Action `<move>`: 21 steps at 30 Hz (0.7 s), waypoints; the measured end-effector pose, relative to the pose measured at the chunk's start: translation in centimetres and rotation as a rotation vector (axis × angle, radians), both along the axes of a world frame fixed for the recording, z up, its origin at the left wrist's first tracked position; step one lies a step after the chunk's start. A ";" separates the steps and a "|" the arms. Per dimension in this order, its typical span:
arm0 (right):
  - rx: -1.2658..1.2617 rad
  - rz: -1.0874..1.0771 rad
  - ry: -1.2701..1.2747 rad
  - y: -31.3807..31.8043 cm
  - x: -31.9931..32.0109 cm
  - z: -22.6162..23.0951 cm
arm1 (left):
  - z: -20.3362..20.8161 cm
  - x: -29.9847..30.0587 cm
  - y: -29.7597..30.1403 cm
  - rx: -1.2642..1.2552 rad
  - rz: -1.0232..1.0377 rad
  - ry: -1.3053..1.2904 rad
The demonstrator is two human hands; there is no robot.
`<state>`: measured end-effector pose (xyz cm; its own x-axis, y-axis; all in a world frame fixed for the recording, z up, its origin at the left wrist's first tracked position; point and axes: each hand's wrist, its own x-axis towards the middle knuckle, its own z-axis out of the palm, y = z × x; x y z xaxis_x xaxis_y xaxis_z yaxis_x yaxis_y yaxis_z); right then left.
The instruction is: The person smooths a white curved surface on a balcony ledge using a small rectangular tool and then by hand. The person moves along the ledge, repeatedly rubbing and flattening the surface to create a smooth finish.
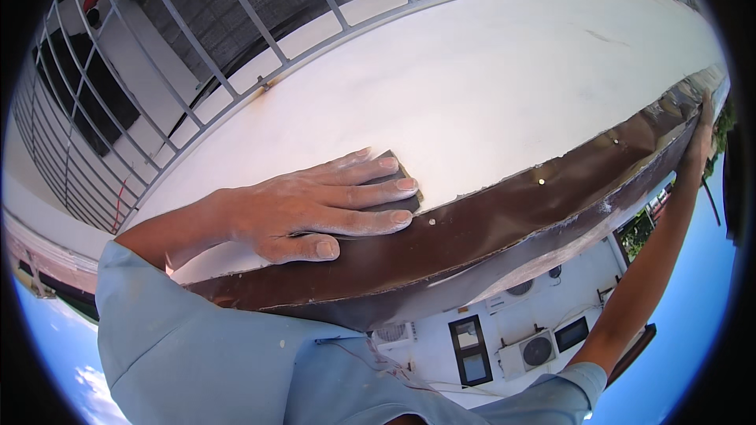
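Observation:
My left hand (315, 208) lies with its dusty fingers pressed over a dark grey sanding pad (386, 155), which sits against a white plastered surface (543, 94). The thumb rests lower, over a brown metal strip (488, 224) along the edge of that surface. White powder coats the knuckles and fingertips. Far off at the right, my right hand (703, 130) is at the outer edge of the same strip, near its crumpled end. It is small and seen edge-on, so how its fingers bend cannot be made out.
Grey metal railing (236, 94) runs along the far side of the white surface. Bright fastener heads (542, 182) dot the brown strip. Beyond its near edge is a drop, with a white building (504, 330) bearing air-conditioner units (538, 350) and windows.

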<state>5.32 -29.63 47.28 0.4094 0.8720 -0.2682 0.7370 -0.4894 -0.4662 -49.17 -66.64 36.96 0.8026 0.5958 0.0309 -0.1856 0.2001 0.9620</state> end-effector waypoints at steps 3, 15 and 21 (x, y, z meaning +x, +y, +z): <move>-0.030 -0.050 0.012 0.0 -0.5 0.2 | 0.7 -1.7 -0.2 0.013 -0.060 0.067; 0.071 0.138 -0.137 -2.0 -4.3 0.0 | 0.2 -0.5 1.1 0.067 -0.114 0.097; 0.071 -0.011 -0.057 -2.0 -5.9 0.0 | -0.5 5.9 4.7 0.214 0.054 0.030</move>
<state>-0.60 -31.66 47.26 0.4319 0.8835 -0.1815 0.7583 -0.4646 -0.4574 -43.25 -61.89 36.50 0.7719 0.6206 0.1380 -0.1612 -0.0190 0.9867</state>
